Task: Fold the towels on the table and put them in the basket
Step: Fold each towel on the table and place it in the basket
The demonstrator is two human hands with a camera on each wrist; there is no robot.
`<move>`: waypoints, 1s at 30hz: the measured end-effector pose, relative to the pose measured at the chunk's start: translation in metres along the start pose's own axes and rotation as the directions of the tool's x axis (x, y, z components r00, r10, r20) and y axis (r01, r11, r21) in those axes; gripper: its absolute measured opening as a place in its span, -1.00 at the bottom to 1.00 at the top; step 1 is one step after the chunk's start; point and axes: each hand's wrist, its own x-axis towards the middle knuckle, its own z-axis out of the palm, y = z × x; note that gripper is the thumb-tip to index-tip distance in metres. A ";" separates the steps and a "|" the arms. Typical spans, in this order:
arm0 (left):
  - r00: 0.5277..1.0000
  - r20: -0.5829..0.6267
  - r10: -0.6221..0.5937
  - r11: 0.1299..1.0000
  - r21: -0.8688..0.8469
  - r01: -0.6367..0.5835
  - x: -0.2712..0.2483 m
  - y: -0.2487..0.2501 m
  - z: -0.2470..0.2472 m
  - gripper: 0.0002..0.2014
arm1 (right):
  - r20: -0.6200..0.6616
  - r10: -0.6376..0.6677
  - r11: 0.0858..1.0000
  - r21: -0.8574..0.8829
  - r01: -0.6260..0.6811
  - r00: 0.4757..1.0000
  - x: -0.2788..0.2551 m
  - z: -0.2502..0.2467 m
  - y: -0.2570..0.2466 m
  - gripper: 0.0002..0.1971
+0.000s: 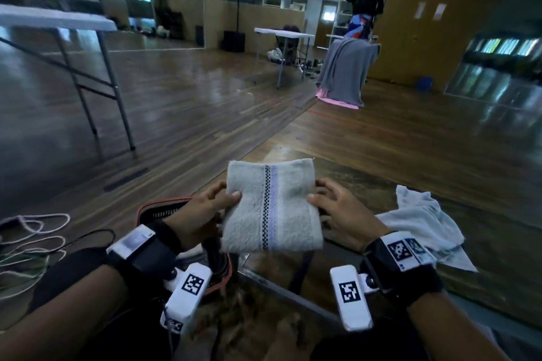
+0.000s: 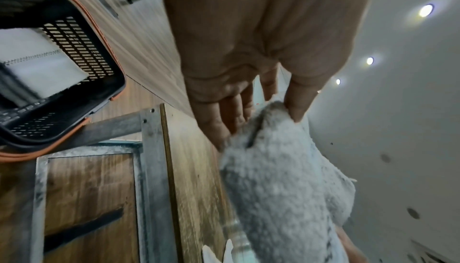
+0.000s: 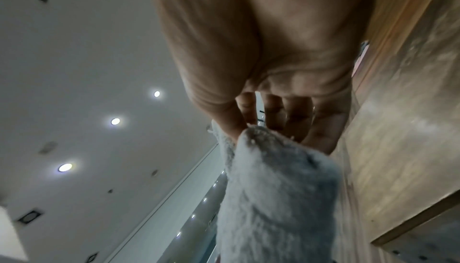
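Observation:
A folded white towel (image 1: 271, 208) with a checkered and purple stripe is held flat in the air over the table's left edge. My left hand (image 1: 205, 208) grips its left side, thumb on top and fingers beneath. My right hand (image 1: 337, 211) pinches its right side the same way. The towel (image 2: 278, 188) fills the lower left wrist view, and the towel (image 3: 273, 198) hangs from my fingers in the right wrist view. A dark basket with an orange rim (image 1: 152, 208) sits low to the left, partly hidden by my left hand. The basket (image 2: 104, 74) holds a folded white towel (image 2: 37, 60).
A crumpled white towel (image 1: 422, 223) lies on the wooden table (image 1: 381, 179) to the right. Cords (image 1: 32, 231) lie on the floor at the left. A folding table (image 1: 58, 20) stands far left. A person (image 1: 366, 0) stands behind a grey draped cloth (image 1: 346, 70).

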 end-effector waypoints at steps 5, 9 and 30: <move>0.999 -0.038 0.026 0.999 0.019 -0.026 -0.019 0.018 -0.026 -0.60 | 0.083 -0.066 0.998 -0.011 0.067 0.994 0.033 0.024 -0.016 -0.85; 0.990 -0.137 0.039 0.999 0.030 -0.035 -0.022 0.027 -0.058 -0.76 | 0.153 -0.056 0.998 0.026 0.052 0.987 0.077 0.055 -0.015 -0.81; 0.666 -0.674 -0.320 0.772 0.221 0.596 0.208 -0.205 -0.358 -0.77 | 0.097 0.454 0.787 -0.510 -0.348 0.886 0.417 0.315 0.299 -0.69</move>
